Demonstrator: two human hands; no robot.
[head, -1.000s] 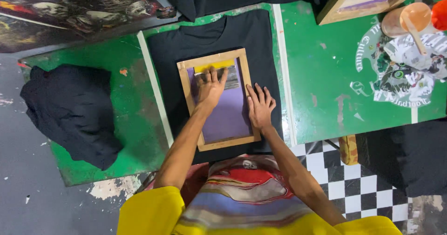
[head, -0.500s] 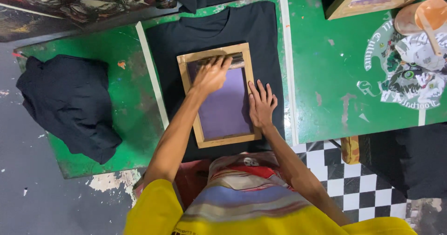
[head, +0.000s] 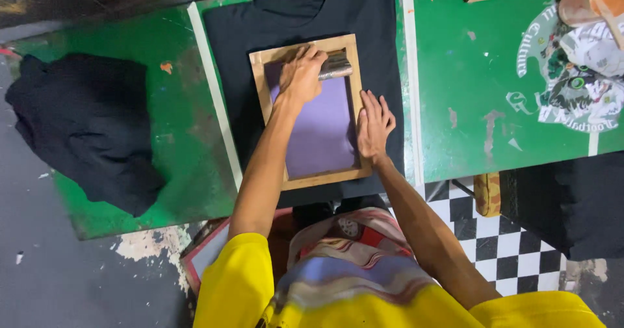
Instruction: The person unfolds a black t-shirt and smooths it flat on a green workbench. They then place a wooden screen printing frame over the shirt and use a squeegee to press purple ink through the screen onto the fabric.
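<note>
A wooden printing frame (head: 260, 81) with a purple mesh (head: 322, 130) lies on a black T-shirt (head: 292, 19) spread over a green table (head: 455, 75). My left hand (head: 300, 76) is closed on a metal-looking squeegee (head: 337, 65) at the far end of the mesh. My right hand (head: 373, 125) lies flat, fingers spread, on the frame's right rail, pressing it down.
A heap of black cloth (head: 84, 126) lies on the table's left part. White strips (head: 211, 88) border the shirt's panel. Printed rags and a cup (head: 585, 49) sit at the far right. A checkered floor (head: 500, 237) shows below the table's edge.
My left hand has pushed the squeegee away from me up the mesh to its far end. The yellow ink seen earlier no longer shows. My right hand stays on the frame.
</note>
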